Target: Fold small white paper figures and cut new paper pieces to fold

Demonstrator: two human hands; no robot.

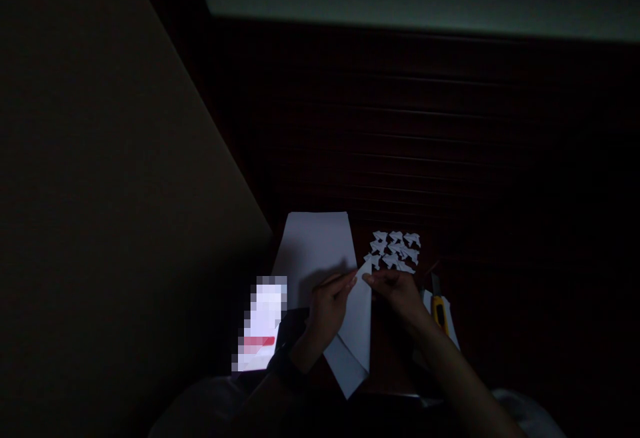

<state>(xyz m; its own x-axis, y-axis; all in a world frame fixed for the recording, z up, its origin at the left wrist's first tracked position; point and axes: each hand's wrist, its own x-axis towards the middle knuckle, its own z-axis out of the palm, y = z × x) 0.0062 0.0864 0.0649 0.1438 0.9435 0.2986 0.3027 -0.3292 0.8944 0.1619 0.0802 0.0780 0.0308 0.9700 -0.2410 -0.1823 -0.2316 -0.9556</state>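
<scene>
A white sheet of paper [356,331], folded to a narrow point at its far end, lies between my hands. My left hand [329,305] pinches the paper's left edge close to that point. On the opposite edge, the thumb and fingers of my right hand [399,291] grip the same paper. Just beyond the tip, several small folded white paper pieces [396,250] sit in rows. A stack of plain white paper [317,241] lies behind my left hand.
A lit phone screen [263,325], blurred out, glows left of my left wrist. Beside my right forearm, a yellow utility knife [439,311] with its blade out rests on white paper [454,330]. A wall [125,191] rises at the left, and the scene is dim.
</scene>
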